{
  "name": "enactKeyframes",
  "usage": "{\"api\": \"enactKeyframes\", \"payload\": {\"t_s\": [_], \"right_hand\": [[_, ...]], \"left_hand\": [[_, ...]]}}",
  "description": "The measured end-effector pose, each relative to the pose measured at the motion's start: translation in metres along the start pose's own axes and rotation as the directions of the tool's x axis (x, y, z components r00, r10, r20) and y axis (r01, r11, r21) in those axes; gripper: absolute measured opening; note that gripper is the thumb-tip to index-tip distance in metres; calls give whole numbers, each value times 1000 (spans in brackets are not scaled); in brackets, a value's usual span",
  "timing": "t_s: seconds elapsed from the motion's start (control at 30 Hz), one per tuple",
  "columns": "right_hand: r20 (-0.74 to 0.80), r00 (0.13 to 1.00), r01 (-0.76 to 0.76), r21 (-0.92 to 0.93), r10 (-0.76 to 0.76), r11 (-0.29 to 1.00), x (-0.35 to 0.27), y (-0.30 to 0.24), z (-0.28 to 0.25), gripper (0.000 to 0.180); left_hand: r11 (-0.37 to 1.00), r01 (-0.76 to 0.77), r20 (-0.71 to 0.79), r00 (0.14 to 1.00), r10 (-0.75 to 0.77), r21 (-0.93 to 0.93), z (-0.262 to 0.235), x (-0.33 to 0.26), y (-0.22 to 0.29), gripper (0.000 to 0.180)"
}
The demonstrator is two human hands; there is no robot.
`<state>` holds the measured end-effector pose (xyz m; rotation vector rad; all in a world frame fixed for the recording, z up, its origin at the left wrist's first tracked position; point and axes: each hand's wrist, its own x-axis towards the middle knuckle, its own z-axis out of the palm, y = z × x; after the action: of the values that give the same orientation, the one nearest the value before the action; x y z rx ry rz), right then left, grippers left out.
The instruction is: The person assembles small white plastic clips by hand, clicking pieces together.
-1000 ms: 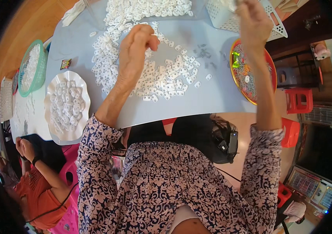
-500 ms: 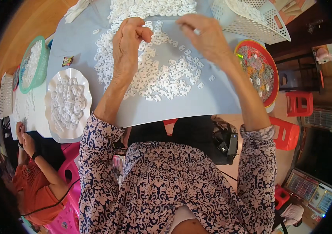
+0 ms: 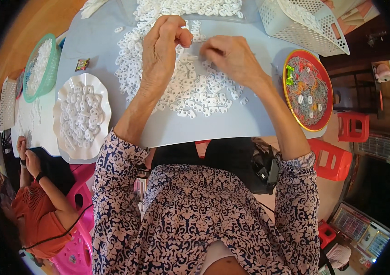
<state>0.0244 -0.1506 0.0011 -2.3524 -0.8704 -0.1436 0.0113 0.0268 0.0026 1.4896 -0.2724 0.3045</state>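
Note:
Small white oval plastic pieces with two holes (image 3: 208,98) lie in a loose pile on the grey-blue table (image 3: 195,129). Above the pile's far left part is my left hand (image 3: 162,50), its fingers curled in and closed; whatever they hold is hidden. My right hand (image 3: 235,59) reaches over the right part of the pile. Its fingers bend down and together beside the left hand, slightly blurred, and I cannot make out anything between them. The two hands are apart.
A scalloped white dish (image 3: 104,130) of the pieces stands left, a red tray (image 3: 326,110) of thin grey metal bits right. A white perforated basket (image 3: 286,27) is far right. A seated person (image 3: 50,206) works at left, near a green basket (image 3: 50,68). Red stools (image 3: 330,160) stand right.
My right hand has come down nearer to me, over the pieces, its fingers now bent further in. My left hand keeps its curled shape. The whole view has shifted slightly.

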Motion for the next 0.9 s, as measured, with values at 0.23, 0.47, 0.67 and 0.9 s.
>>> {"api": "enactKeyframes", "payload": {"t_s": [0.23, 0.47, 0.67, 0.9], "right_hand": [[-117, 993, -20, -5, 19, 1000, -1, 15, -10, 11], [69, 995, 77, -90, -71, 993, -5, 8, -6, 10], [69, 997, 36, -103, -29, 994, -4, 8, -6, 10], [156, 988, 17, -109, 0, 994, -8, 2, -13, 13]], "left_hand": [[1000, 22, 20, 1000, -23, 21, 0, 1, -4, 31], [995, 91, 1, 996, -91, 49, 4, -1, -2, 31], [990, 126, 25, 992, -127, 62, 11, -4, 0, 32], [987, 122, 99, 986, -133, 107, 10, -7, 0, 31]]}}
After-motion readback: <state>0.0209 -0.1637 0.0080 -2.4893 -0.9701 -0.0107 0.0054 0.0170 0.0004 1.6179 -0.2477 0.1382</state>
